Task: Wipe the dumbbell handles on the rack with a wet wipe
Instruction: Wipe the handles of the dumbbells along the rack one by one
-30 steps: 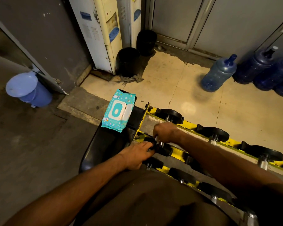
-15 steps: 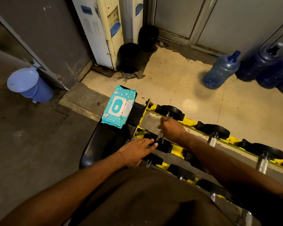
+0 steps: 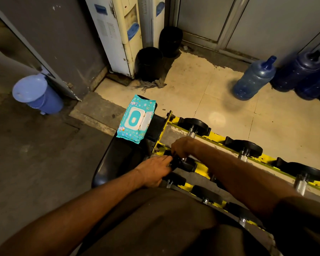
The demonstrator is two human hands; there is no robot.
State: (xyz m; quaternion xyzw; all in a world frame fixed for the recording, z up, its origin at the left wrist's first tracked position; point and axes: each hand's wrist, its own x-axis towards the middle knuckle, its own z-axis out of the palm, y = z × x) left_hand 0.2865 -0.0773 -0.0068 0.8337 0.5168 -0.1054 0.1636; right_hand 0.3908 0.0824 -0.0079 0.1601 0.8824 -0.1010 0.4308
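Left hand (image 3: 154, 170), fingers straight, is touching the black-ended, chrome-handled dumbbell (image 3: 187, 165); right hand (image 3: 181, 146), at one o'clock, is gripping its handle.

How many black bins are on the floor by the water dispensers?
2. The near black bin stands beside the cream dispenser; the far black bin stands behind it, by the wall.

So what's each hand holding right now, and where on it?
The right hand grips the handle of the left-end dumbbell; whether a wipe is under it cannot be told. The left hand touches its black end with straight fingers.
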